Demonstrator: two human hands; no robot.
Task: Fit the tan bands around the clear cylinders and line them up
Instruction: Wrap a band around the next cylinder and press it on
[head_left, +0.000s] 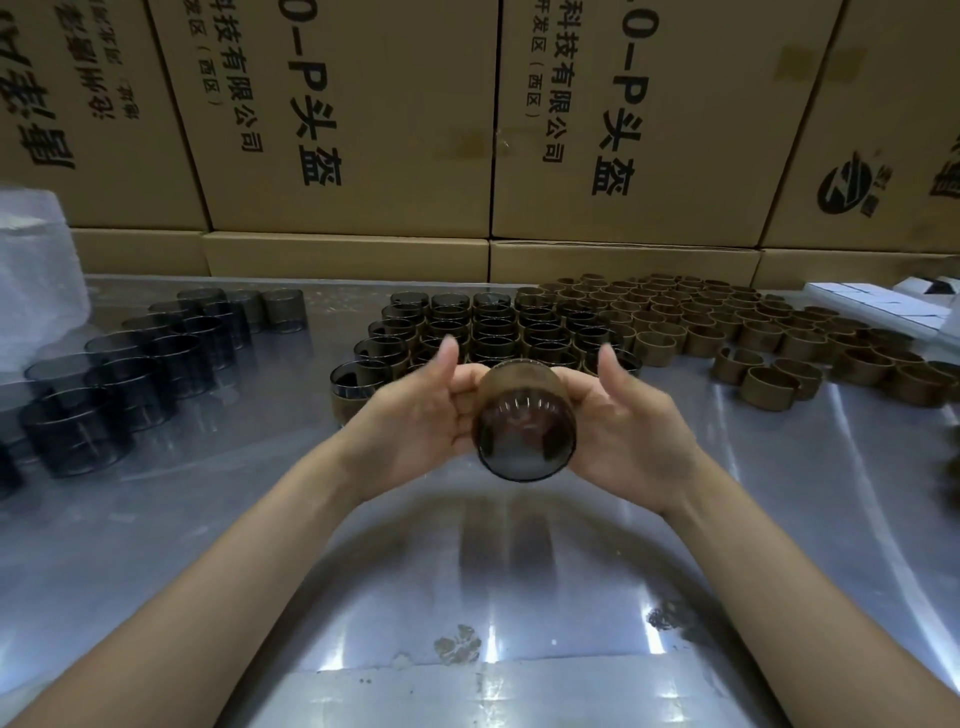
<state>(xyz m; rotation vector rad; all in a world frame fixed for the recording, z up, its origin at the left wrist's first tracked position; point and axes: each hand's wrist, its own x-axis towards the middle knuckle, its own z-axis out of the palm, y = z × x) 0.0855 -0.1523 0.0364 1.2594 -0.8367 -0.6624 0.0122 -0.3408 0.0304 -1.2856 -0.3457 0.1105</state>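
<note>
Both hands, left (415, 410) and right (639, 421), cup a banded cylinder (524, 421) above the table (519, 571), thumbs raised; fingers behind are hidden, probably curled round it. It looks light, stiff, smooth; best held by its sides.

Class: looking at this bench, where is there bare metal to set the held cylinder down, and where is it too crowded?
Bare table lies near the person, below both hands, and between the plain clear cylinders on the left and the banded block. Another patch sits right of the held cylinder, below the loose tan bands. The far strip before the cartons is crowded.
</note>
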